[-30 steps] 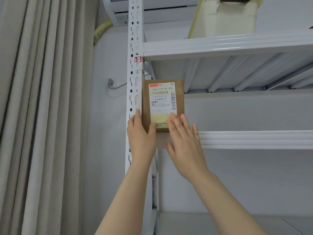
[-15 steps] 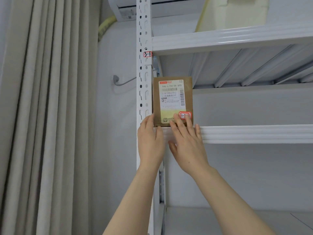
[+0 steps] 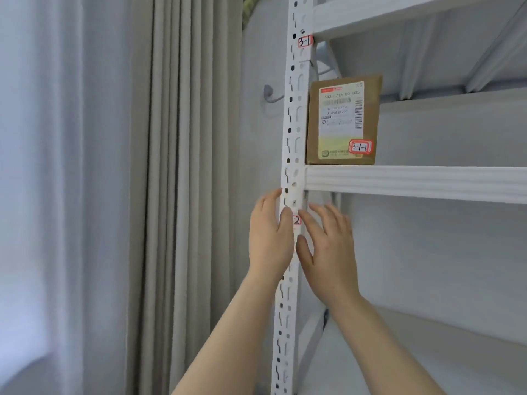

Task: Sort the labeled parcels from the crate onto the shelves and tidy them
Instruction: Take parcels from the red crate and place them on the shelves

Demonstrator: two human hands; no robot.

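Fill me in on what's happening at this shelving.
A person is shelving labeled parcels. One brown cardboard parcel, stickered 3-1-1, stands upright at the left end of the shelf, beside the slotted post tagged 3-1. Both hands are below the shelf edge, open and holding nothing: the left hand in front of the post, the right hand beside it. Neither touches the parcel.

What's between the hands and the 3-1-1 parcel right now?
Nothing visible blocks them. The left hand and right hand are open, below the shelf beam and in front of the rack. The parcel stands on that shelf beside the upright post, front face exposed. Reaching it likely means only rising past the beam's front edge.
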